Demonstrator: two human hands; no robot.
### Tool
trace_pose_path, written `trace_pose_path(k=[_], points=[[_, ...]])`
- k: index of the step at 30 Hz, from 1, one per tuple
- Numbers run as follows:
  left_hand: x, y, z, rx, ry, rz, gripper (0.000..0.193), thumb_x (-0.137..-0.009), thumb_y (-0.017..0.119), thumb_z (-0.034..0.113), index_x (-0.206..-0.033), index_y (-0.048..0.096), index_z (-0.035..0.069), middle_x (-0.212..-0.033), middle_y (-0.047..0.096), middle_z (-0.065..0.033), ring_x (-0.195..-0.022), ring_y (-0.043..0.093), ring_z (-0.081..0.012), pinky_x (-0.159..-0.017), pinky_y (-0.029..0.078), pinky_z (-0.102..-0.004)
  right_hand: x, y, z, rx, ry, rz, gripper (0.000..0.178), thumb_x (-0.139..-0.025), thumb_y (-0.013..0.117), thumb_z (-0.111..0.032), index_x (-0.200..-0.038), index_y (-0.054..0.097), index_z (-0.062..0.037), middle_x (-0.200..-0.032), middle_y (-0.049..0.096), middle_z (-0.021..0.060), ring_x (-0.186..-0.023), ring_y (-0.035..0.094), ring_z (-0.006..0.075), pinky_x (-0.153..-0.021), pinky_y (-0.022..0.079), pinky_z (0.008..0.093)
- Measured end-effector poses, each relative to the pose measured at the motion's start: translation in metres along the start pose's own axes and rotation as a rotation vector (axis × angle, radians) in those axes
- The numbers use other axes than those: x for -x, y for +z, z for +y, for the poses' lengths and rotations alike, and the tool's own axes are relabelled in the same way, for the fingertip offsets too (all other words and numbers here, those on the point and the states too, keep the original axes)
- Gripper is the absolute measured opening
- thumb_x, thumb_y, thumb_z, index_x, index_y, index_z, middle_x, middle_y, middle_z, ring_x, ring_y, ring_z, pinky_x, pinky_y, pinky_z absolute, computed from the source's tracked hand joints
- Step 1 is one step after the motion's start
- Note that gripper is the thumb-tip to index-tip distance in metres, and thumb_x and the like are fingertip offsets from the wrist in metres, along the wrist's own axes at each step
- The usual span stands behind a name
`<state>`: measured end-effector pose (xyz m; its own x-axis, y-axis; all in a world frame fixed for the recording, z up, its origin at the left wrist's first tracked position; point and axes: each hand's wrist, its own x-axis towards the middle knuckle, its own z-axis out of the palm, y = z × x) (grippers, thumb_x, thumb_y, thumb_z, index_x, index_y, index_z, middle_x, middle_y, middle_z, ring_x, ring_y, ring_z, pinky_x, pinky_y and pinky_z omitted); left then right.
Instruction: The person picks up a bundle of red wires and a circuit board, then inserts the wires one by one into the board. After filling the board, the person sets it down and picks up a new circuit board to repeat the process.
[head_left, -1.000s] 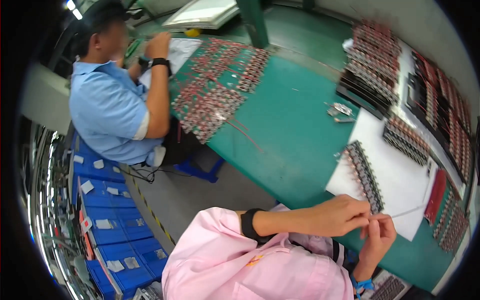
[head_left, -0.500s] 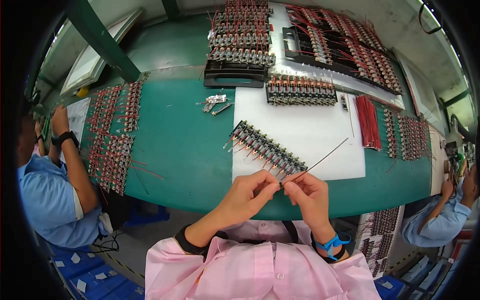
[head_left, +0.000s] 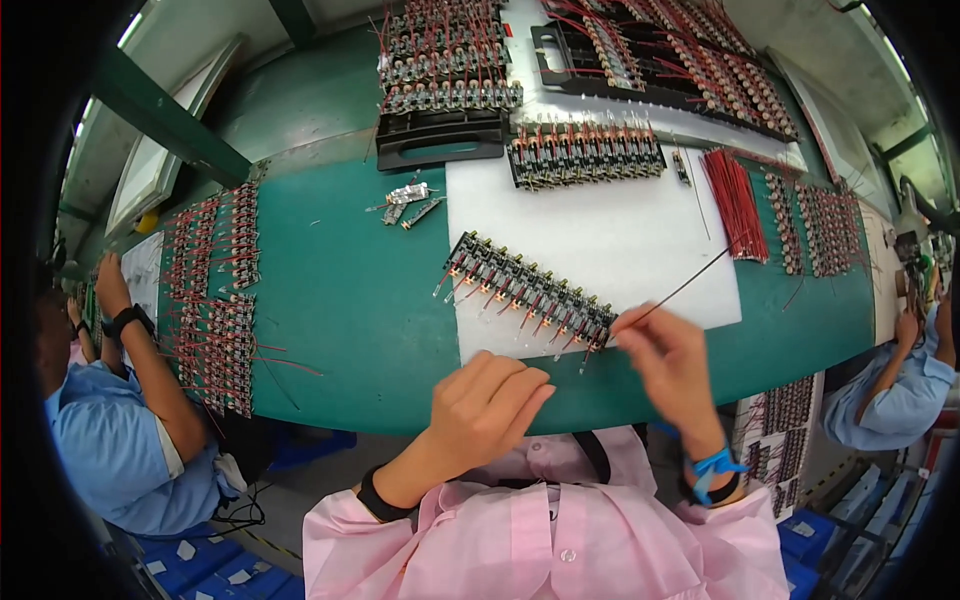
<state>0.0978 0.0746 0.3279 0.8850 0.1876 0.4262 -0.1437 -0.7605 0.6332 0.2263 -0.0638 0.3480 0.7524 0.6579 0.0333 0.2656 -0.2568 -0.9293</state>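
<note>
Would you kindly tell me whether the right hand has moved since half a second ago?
Yes, the right hand has moved rightward, judged against the white sheet: it is now closer to the sheet's near right corner.

The middle of the room is occupied by a long workbench [head_left: 350, 300], by which a smooth green top is shown. At the upper left, the bench is crossed by a slanting green metal post [head_left: 170, 125], and behind it a pale framed panel [head_left: 150, 175] is seen. On the right, the room is closed by a pale wall [head_left: 850, 75]. Under the bench, a grey floor [head_left: 300, 490] and a blue plastic stool [head_left: 315, 448] are partly visible. At the lower left, blue bins [head_left: 215, 572] are placed. Light is given by a bright strip [head_left: 130, 30].
</note>
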Motion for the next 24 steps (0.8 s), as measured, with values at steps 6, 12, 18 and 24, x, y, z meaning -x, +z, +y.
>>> trace_pose_path(k=[6, 12, 18, 24], points=[[-0.004, 0.012, -0.003, -0.266, 0.075, -0.04, 0.028, -0.066, 0.06, 0.014, -0.092, 0.054, 0.004, -0.103, 0.049, -0.0087, -0.099, 0.044, -0.024, -0.085, 0.025, -0.0478, -0.026, -0.008, 0.019, 0.214, -0.088, 0.066, 0.002, -0.07, 0.055, 0.0, -0.07, 0.053, 0.0015, -0.061, 0.048, 0.0027, -0.054, 0.042, 0.007, -0.049, 0.034, 0.0195], [-0.003, 0.026, -0.006, -0.195, 0.025, -0.198, 0.043, -0.069, 0.058, 0.015, -0.108, 0.045, 0.003, -0.118, 0.041, -0.012, -0.114, 0.034, -0.0282, -0.092, 0.016, -0.0481, -0.017, 0.003, 0.033, 0.218, -0.08, 0.144, 0.003, -0.067, 0.056, 0.001, -0.069, 0.053, 0.0017, -0.062, 0.048, 0.0039, -0.053, 0.042, 0.0094, -0.05, 0.035, 0.0208], [-0.002, 0.027, -0.008, -0.147, 0.012, -0.208, 0.044, -0.07, 0.057, 0.015, -0.109, 0.044, 0.003, -0.118, 0.042, -0.0125, -0.113, 0.035, -0.0288, -0.093, 0.017, -0.0468, -0.014, 0.008, 0.037, 0.274, -0.118, 0.188, 0.005, -0.066, 0.056, 0.003, -0.068, 0.052, 0.0007, -0.064, 0.047, 0.008, -0.055, 0.046, 0.0182, -0.047, 0.037, 0.0258], [-0.002, 0.028, -0.009, -0.126, 0.01, -0.201, 0.044, -0.069, 0.058, 0.014, -0.11, 0.044, 0.003, -0.117, 0.042, -0.0126, -0.113, 0.035, -0.0289, -0.093, 0.018, -0.0454, -0.014, 0.007, 0.038, 0.276, -0.156, 0.178, 0.005, -0.066, 0.054, 0.004, -0.069, 0.051, 0.0011, -0.066, 0.046, 0.0088, -0.055, 0.046, 0.0194, -0.047, 0.037, 0.0267]])
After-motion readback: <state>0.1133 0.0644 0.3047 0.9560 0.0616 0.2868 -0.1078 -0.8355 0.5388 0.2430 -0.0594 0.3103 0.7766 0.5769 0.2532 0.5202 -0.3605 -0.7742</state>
